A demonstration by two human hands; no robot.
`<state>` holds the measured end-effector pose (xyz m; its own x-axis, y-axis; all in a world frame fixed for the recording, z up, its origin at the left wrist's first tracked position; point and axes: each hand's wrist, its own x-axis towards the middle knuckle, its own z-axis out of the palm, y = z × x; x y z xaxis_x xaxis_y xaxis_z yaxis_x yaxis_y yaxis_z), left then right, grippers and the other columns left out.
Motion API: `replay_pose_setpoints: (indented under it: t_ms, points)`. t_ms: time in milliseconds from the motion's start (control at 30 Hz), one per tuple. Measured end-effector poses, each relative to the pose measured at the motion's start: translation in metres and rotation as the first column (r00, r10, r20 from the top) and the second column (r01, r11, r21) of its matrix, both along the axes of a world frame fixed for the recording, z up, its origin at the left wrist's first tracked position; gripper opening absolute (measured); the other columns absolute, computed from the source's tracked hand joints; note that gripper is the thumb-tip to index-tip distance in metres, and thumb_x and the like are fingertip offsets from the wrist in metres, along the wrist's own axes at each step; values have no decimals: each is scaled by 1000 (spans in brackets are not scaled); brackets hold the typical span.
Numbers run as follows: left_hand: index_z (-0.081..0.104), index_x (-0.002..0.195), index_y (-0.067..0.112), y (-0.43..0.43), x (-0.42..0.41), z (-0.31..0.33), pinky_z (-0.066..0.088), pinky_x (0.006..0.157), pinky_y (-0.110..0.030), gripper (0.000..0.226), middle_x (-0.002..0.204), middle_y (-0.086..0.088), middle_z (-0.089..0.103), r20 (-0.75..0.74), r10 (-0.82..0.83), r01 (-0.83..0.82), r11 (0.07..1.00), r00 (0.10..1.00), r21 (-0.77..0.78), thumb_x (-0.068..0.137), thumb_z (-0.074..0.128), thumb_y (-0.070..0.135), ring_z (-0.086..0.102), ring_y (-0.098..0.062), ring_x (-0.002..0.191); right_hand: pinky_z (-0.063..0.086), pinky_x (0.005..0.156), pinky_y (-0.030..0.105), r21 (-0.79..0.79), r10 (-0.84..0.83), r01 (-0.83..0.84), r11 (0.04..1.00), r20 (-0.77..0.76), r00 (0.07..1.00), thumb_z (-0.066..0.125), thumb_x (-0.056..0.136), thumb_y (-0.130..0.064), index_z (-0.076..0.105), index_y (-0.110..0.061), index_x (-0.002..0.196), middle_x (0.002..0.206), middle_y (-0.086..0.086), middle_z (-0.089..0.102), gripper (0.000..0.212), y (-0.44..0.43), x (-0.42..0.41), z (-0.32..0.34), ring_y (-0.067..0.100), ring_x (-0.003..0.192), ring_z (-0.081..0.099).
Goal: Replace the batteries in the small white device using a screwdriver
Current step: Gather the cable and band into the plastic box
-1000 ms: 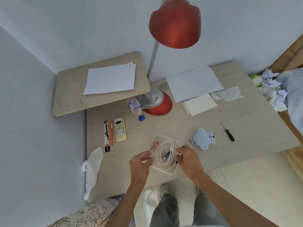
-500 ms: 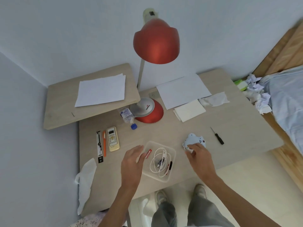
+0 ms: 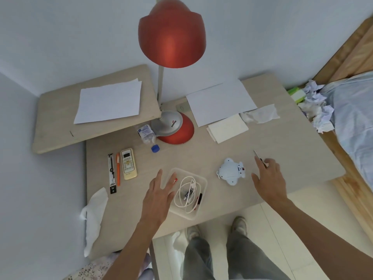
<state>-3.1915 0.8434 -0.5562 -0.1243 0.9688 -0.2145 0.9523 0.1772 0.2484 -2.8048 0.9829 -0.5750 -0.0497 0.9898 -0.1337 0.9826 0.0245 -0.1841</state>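
Half a second earlier the right hand (image 3: 269, 178) had been on the device (image 3: 231, 171); it had since left it and gone right to the screwdriver (image 3: 256, 154), fingers over the handle, though I cannot tell whether they had closed on it. The device lay untouched on the table (image 3: 201, 156) between hand and tray (image 3: 204, 179). The left hand (image 3: 159, 190) stayed flat, fingers spread, at the tray's left edge. Unscrewing looked next. The lamp base (image 3: 167, 124) read "COOPER".

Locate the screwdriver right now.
Head view, right part of the table: the screwdriver lies just right of the small white device, its handle under the right hand's fingertips and its metal shaft poking out beyond them.
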Motion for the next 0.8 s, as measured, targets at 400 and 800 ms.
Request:
replay_pose_setpoints:
  t_ms: [400, 800]
  points:
    - [10, 163, 51, 3, -12, -31, 60, 97, -41, 75, 161, 6, 29, 176, 61, -42, 993, 983, -108, 108, 52, 20, 49, -20, 132, 54, 65, 45, -143, 45, -38, 989, 49, 998, 62, 97, -20, 42, -21, 148, 112, 11, 42, 55, 37, 24, -37, 33, 95, 50]
    - [24, 161, 47, -4, -12, -40, 51, 106, -38, 72, 145, 8, 51, 276, 112, -80, 989, 955, -124, 107, 52, 9, 56, -17, 118, 50, 65, 41, -192, -2, -20, 981, -112, 994, 51, 97, -4, 51, -10, 133, 103, 8, 42, 36, 35, 18, -34, 32, 69, 52]
